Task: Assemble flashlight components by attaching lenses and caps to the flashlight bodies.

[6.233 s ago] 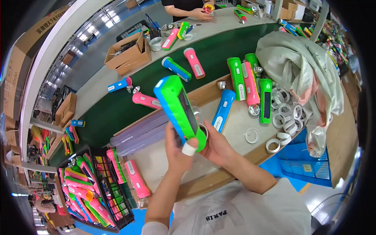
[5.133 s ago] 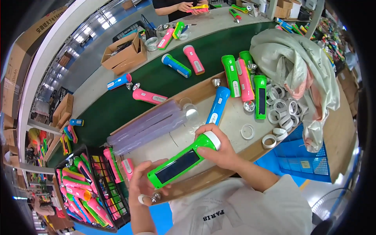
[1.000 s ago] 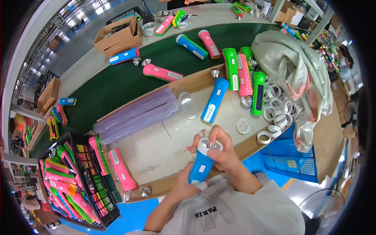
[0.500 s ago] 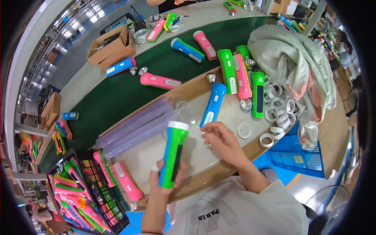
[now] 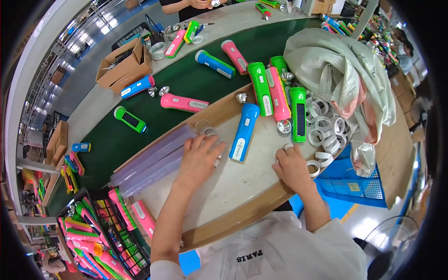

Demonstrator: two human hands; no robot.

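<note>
My left hand [image 5: 199, 161] reaches over the far end of the clear plastic sleeves, its fingers spread and touching the round clear discs [image 5: 203, 125]. Something white shows at its thumb. My right hand [image 5: 295, 170] curls its fingers over a white ring [image 5: 288, 146], partly hidden beneath them. Between my hands lies a blue flashlight [image 5: 244, 133] with a white switch panel. A green flashlight [image 5: 298, 114] with a dark panel lies just beyond my right hand, beside a pile of white rings [image 5: 323, 124].
Purple-tinted sleeves [image 5: 154, 158] lie along the tray's wooden rim [image 5: 233, 233]. Pink, blue and green flashlights rest on the green belt [image 5: 105, 149]. A black crate [image 5: 135, 247] of flashlight parts stands at left, a pale sack [image 5: 322, 60] at right. A co-worker's hands [image 5: 200, 3] show beyond the belt.
The green flashlight has left my left hand; one now lies on the belt at left. My left hand has moved forward to the discs, and my right hand has moved right onto the loose ring.
</note>
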